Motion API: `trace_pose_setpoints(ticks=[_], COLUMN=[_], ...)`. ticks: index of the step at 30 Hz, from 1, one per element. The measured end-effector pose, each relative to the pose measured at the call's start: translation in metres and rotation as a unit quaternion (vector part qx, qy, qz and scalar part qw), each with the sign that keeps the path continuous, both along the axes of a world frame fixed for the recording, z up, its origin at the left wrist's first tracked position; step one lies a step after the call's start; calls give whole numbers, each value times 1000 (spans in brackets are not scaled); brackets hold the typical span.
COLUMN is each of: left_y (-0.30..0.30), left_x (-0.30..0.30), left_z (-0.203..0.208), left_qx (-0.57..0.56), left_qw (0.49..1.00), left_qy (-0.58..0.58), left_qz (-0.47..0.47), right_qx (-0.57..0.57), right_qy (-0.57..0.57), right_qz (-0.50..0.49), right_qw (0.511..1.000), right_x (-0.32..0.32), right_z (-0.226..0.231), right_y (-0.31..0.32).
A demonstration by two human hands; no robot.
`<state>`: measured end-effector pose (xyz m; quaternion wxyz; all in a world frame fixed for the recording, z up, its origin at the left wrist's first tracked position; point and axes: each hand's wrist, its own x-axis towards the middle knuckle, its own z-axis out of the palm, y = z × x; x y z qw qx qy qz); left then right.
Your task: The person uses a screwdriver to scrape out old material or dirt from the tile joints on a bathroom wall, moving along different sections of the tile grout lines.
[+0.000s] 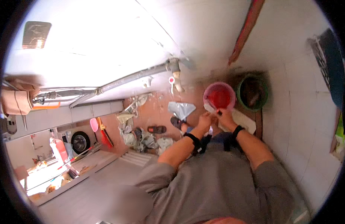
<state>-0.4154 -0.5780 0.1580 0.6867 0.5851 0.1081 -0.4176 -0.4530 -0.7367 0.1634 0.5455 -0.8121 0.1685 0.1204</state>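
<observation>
Pink bucket (208,92) on reddish tiled floor (159,108), just beyond 2 hands. Left hand (205,120) and right hand (226,118) close together at its near side, fingers curled inward; forearms converge, elbows wide. 1 black band (193,140) per wrist. Grip: cannot tell if clenched or grasping something. Green bucket (265,96) stands to the pink one's right; grey plastic bag (183,109) lies left.

Your R hand (226,118), approx. 3 o'clock: small dark bit (219,113) at its fingers too blurred to ID; fingertips of your L hand (204,120) unclear too. Green bucket (265,99), btwn 2 & 3: contents too dark to tell. Your T-shirt (213,179) cut off at 6. Blurred grey oval (122,203), 7 o'clock: can't ID.
</observation>
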Motion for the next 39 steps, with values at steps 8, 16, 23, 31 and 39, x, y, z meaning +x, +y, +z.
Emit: trace_pose_setpoints(ticks=[8,16,23,31,39], left_y=[33,91,147,358,464], left_x=[68,47,30,50,41], left_z=[123,128,167,173,113], left_qx=[48,211,363,639,290], left_qw=[991,961,902,742,843], left_qy=[-81,-181,-230,-139,26], left_qz=[-98,-20,40,149,452], right_qx=[0,195,122,62,21], right_qy=[-97,-40,-17,-91,-52], right_qz=[-17,153,261,261,27], right_qw=[995,968,957,959,998], right_x=[50,72,69,63,76], right_z=[79,98,136,145,147], right_y=[18,53,62,3,-50])
